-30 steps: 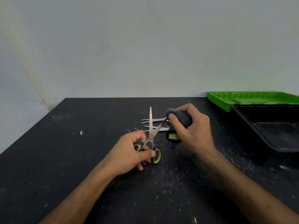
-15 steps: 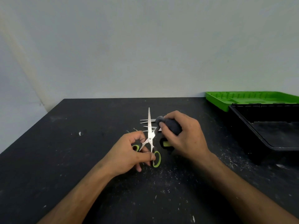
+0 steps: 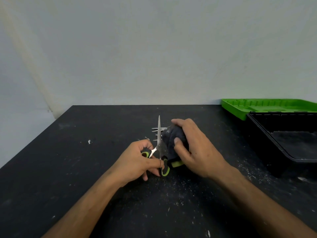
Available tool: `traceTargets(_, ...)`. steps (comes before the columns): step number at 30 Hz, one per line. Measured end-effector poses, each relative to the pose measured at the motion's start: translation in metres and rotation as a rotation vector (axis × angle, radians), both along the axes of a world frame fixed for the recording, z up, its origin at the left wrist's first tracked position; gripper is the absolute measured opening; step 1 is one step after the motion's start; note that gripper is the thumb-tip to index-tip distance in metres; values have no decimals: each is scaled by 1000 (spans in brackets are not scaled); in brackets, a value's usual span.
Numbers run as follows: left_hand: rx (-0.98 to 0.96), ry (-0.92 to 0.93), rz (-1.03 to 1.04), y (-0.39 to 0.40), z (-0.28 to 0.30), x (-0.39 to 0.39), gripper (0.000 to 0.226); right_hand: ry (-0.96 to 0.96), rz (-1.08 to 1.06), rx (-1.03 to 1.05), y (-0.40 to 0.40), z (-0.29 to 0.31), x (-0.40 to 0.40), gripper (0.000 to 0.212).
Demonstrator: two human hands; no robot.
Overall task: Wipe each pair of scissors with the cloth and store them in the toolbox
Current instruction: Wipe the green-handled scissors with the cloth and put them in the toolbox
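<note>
My left hand [image 3: 137, 162] grips the green-and-black handles of a pair of scissors [image 3: 159, 134], whose blades point away from me. My right hand [image 3: 193, 148] holds a bunched dark grey cloth [image 3: 173, 140] against the right side of those blades, near the pivot. Behind the blades, the silver tips of more scissors [image 3: 157, 130] lie on the black table [image 3: 85, 160], and one green handle [image 3: 176, 163] shows under my right hand. The open toolbox [image 3: 281, 141], black with a green lid [image 3: 267, 106], stands at the right.
White specks and dust are scattered over the table, mostly in front of the toolbox. A pale wall rises behind the table's far edge. The table's left edge runs diagonally at the left.
The scissors' blades have closed together. My right hand has slid the cloth down along the blade toward the pivot. My left hand has kept its grip on the handles.
</note>
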State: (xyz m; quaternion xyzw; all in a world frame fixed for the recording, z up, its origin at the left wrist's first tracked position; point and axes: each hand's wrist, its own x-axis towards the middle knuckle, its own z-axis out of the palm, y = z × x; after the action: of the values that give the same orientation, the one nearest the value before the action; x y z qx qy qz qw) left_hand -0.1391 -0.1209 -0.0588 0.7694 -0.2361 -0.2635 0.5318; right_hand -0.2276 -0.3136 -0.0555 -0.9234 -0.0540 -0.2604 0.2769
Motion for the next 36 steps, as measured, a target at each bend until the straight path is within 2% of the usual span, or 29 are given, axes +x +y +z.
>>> traceTargets(3,-1,3,4,0,0,0,27,5,-23,69,-3,-3,3,51)
traceTargets(7,-3,-4,16,1,1,1,28,-113,-87,178,-9,-6,8,27)
traceTargets(10,5,-14,24,2,3,1,28,-165,-113,228,-14,-3,9,17)
traceTargets(15,41,-28,34,2,5,1,26,2,24,569,-19,4,7,22)
traceTargets(17,52,-33,26,1,4,1,27,23,58,526,-20,2,7,21)
traceTargets(19,52,-37,19,1,3,0,28,45,52,449,-20,1,7,11)
traceTargets(21,49,-41,16,1,3,0,28,131,32,476,-20,4,5,4)
traceTargets(22,49,-42,16,1,4,0,27,215,30,520,-21,6,5,9)
traceTargets(24,46,-42,18,2,4,0,27,389,41,553,-25,9,3,38)
traceTargets(26,44,-42,19,2,4,0,27,449,63,554,-30,8,3,55)
traceTargets(30,41,-44,20,2,4,0,27,338,128,684,-35,0,8,58)
traceTargets(32,38,-52,26,2,4,0,27,227,128,707,-35,0,9,43)
traceTargets(36,44,-67,27,2,4,0,29,44,67,599,-30,6,8,13)
